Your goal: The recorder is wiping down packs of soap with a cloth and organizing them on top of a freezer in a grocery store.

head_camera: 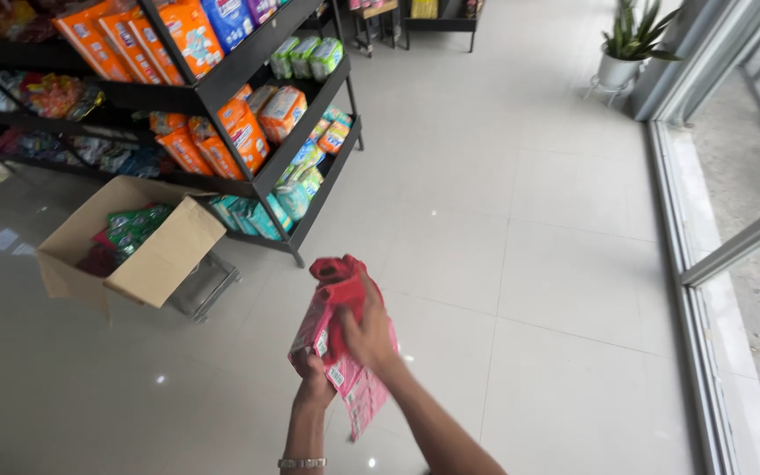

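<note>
Pale glossy tiled shop floor (503, 264); fills most of the view; reflective, hard, a long drop below the hands.

Black metal tiered display shelf (296, 145); from 9 to 12 o'clock; stocked with orange plastic packs (239, 132) on the upper tiers and green and teal packs (296, 189) on the lower tiers.

Open brown cardboard box (147, 251); at 9 o'clock, tilted on a small metal trolley (208, 286); holds green and dark red packets; stands well apart from the hands.

White pot with a green spiky plant (622, 53); at 1 o'clock, beside the glass door frame (732, 246) running down the 3 o'clock side.

Bundle of pink and red flat plastic packets (345, 352); held in mid-air at 6 o'clock, between both hands, above bare floor; top end crumpled into a red fold, lower end hanging loose and fanned below the hands.

Right hand (367, 330); forearm rising from the lower edge at 5 o'clock; fingers curled over the front of the bundle near its middle, pressing it inward; closed on the packets.

Left hand (314, 374); wrist with a silver metal bracelet (303, 463); forearm near upright; fingers wrapped round the bundle's left edge from beneath, closed on it.

Risk, judged: the slick packets overlap loosely, and the hanging lower ones sit outside both grips; one could slide out and fall to the floor; cause, grip confined to the middle with nothing under the bottom edge. Second risk, judged: the squeeze at the crumpled top may crease or burst a packet.
</note>
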